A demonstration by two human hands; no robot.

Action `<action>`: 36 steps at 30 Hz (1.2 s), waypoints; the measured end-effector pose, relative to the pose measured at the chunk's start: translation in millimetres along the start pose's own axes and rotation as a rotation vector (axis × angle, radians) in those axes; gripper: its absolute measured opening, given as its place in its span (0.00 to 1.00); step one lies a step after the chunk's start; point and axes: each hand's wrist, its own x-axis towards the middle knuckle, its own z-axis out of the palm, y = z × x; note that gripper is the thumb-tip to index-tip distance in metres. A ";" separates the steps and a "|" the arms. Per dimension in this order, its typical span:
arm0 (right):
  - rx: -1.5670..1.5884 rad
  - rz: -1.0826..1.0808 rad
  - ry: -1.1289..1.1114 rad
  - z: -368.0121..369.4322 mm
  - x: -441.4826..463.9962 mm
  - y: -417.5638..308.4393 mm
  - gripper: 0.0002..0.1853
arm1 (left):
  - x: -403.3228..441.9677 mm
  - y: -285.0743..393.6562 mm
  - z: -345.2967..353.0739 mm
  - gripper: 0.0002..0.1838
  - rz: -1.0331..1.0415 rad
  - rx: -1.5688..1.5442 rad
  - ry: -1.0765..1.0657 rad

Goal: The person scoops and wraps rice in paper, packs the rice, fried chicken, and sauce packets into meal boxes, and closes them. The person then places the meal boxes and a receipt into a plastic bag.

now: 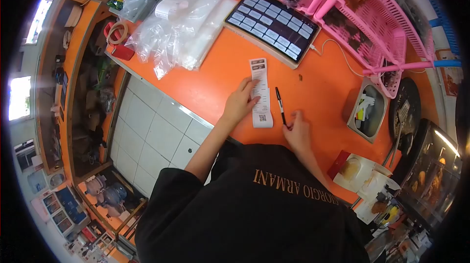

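Observation:
On the orange table [196, 91], a long printed receipt [263, 111] with a QR code near its lower end lies flat. My left hand [240, 100] rests over its left edge, with thumb and fingers apart on the paper. Just right of the receipt is a black and white pen [280, 104], its dark end pointing away from me. My right hand [297, 133] has its thumb and bent fingers at the pen's near end, while one finger sticks out beside it.
A tablet [271, 25] with a grid of buttons stands at the back, cabled at its right. Clear plastic bags [171, 33] and a tape roll [117, 33] are back left. Pink baskets [377, 13], a metal container [367, 111] and food boxes [360, 170] occupy the right.

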 end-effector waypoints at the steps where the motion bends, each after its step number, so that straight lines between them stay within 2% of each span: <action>1: 0.001 0.006 -0.011 -4.3 0.7 2.8 0.23 | -4.2 -1.0 3.0 0.32 -0.042 0.124 -0.024; 2: 0.073 0.019 -0.036 -9.3 2.7 4.9 0.21 | -6.4 -3.0 4.9 0.32 -0.054 0.122 -0.027; 3: 0.144 0.030 -0.062 -12.7 5.5 7.9 0.19 | -7.2 -5.5 5.8 0.34 0.031 0.275 0.062; 4: 0.343 0.052 -0.096 -13.3 9.8 12.9 0.11 | -8.0 -8.1 6.1 0.36 0.120 0.430 0.151; 5: 0.342 0.052 -0.104 -10.1 14.9 12.4 0.11 | -9.6 -12.6 7.7 0.36 0.111 0.430 0.152; 7: 1.039 -0.020 -0.072 -4.8 24.9 9.3 0.06 | -13.3 -18.7 10.9 0.43 0.176 0.496 0.138; 8: 1.038 -0.016 -0.075 -1.9 29.9 7.0 0.06 | -15.2 -21.2 12.4 0.43 0.171 0.494 0.135; 10: 0.957 -0.044 -0.130 5.2 39.9 -4.1 0.06 | -16.9 -18.3 9.7 0.50 0.224 0.468 0.090; 11: 0.956 -0.041 -0.133 9.3 45.0 -11.5 0.06 | -16.9 -19.6 9.8 0.50 0.220 0.467 0.089; 13: 0.817 -0.188 -0.174 16.1 53.6 -25.0 0.06 | -15.3 -21.8 9.5 0.54 0.263 0.507 0.080; 17: 0.755 -0.278 -0.209 33.5 61.0 -18.6 0.07 | -15.7 -21.6 9.5 0.54 0.244 0.477 0.073; 20: 0.574 -0.304 -0.306 28.8 59.2 -28.8 0.08 | -14.9 -23.0 10.4 0.54 0.255 0.474 0.087; 22: 0.675 -0.180 -0.029 29.5 65.9 -39.8 0.08 | -15.2 -20.8 9.5 0.54 0.245 0.474 0.081; 25: 0.656 -0.267 -0.081 35.0 70.2 -29.8 0.08 | -15.3 -19.8 8.6 0.54 0.241 0.464 0.079; 29: 0.522 -0.234 -0.024 39.5 73.1 -21.6 0.12 | -14.3 -19.8 9.6 0.54 0.251 0.446 0.081; 31: 0.077 -0.167 -0.039 9.3 67.7 -64.8 0.19 | -13.3 -20.2 8.3 0.55 0.227 0.437 0.078; 32: -0.153 -0.137 -0.045 5.8 76.0 -59.4 0.24 | -13.7 -20.9 10.1 0.52 0.228 0.389 0.107; 33: -0.166 -0.131 -0.020 -12.2 82.6 -62.5 0.24 | -13.5 -17.9 9.3 0.52 0.252 0.374 0.113; 35: -0.092 -0.173 0.177 -56.1 95.4 -78.7 0.22 | -13.1 -12.4 5.5 0.48 0.279 0.485 0.080; 36: -0.170 -0.152 0.259 -78.4 108.4 -76.3 0.19 | -12.7 -10.7 4.7 0.48 0.295 0.477 0.090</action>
